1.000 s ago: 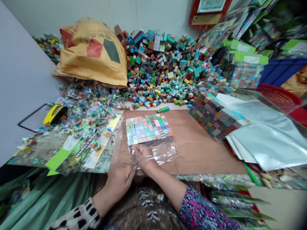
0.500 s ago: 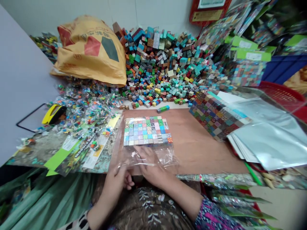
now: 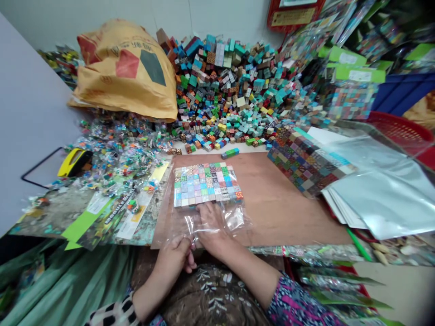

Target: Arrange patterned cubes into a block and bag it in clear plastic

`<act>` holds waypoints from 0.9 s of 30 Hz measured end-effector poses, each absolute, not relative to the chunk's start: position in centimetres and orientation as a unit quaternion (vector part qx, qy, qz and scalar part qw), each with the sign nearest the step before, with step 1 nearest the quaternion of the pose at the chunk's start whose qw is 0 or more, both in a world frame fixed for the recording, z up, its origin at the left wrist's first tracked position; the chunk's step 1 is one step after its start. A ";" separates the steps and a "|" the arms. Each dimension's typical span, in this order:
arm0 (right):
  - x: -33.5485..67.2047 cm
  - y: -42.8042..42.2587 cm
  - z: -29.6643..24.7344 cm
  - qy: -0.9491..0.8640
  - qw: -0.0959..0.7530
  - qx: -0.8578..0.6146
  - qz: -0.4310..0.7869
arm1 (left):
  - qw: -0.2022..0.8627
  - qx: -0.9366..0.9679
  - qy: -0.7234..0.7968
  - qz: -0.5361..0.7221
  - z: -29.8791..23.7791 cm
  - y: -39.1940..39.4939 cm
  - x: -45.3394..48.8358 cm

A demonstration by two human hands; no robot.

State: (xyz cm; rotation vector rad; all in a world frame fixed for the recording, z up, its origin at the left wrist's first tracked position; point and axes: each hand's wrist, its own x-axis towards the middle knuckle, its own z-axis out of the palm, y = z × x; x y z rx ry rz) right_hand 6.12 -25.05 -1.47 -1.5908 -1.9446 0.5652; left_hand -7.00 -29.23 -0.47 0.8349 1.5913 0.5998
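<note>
A flat block of small patterned cubes (image 3: 208, 184) in many colours lies inside a clear plastic bag (image 3: 234, 217) on a brown board. My left hand (image 3: 178, 253) is closed in a pinch on the bag's near edge, at the front of the board. Reaching in at the bag's mouth, my right hand (image 3: 214, 228) has its fingers stretched forward against the near side of the cubes. It grips nothing that I can see, and its fingertips are partly hidden under the film.
Behind the brown board (image 3: 288, 217) rises a heap of loose cubes (image 3: 234, 90) beside a yellow sack (image 3: 125, 72). Another cube block (image 3: 306, 163) and clear bags (image 3: 380, 185) lie at right. A yellow stapler (image 3: 74, 162), small packets (image 3: 118, 145) and header cards (image 3: 91, 217) sit at left.
My left hand has moved right and closed on the bag's edge. My right hand's fingers have pushed forward and drawn together against the near side of the cubes.
</note>
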 end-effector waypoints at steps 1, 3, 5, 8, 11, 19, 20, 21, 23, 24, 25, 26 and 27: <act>6.0 -25.0 -1.4 -0.720 0.278 -0.600 0.209 | 0.585 0.366 0.678 0.255 -0.3 -29.3 -7.0; 5.9 -24.9 -1.4 -0.718 0.280 -0.604 0.203 | 0.580 0.377 0.675 0.256 -0.1 -29.4 -6.9; 6.0 -24.8 -1.7 -0.728 0.288 -0.591 0.196 | 0.571 0.381 0.677 0.267 0.0 -29.4 -6.8; 6.8 -25.2 -2.2 -0.756 0.306 -0.545 0.194 | 0.576 0.366 0.673 0.285 0.3 -29.4 -6.7; 8.4 -27.2 -2.1 -0.796 0.298 -0.489 0.199 | 0.588 0.324 0.675 0.305 0.9 -29.6 -6.9; 14.4 -33.3 -0.7 -0.744 0.471 -0.474 -0.009 | 0.520 0.586 0.598 0.169 3.2 -30.8 -5.8; 14.9 -33.2 -1.0 -0.695 0.484 -0.530 -0.037 | 0.470 0.664 0.552 0.185 3.2 -30.4 -5.3; 15.2 -32.9 -1.3 -0.650 0.485 -0.583 -0.048 | 0.420 0.734 0.497 0.197 3.1 -29.9 -4.7; 15.6 -31.9 -2.1 -0.593 0.460 -0.661 -0.021 | 0.333 0.834 0.395 0.193 2.6 -28.5 -3.5; 15.8 -31.4 -2.5 -0.581 0.444 -0.682 0.006 | 0.297 0.864 0.364 0.182 2.3 -27.8 -2.8; 16.1 -30.9 -2.8 -0.577 0.433 -0.692 0.032 | 0.260 0.885 0.345 0.173 2.0 -27.1 -2.3; 16.5 -30.5 -3.0 -0.580 0.426 -0.692 0.057 | 0.230 0.899 0.333 0.165 1.6 -26.5 -1.8; 17.0 -30.1 -3.1 -0.591 0.422 -0.683 0.079 | 0.206 0.909 0.324 0.160 1.2 -26.0 -1.5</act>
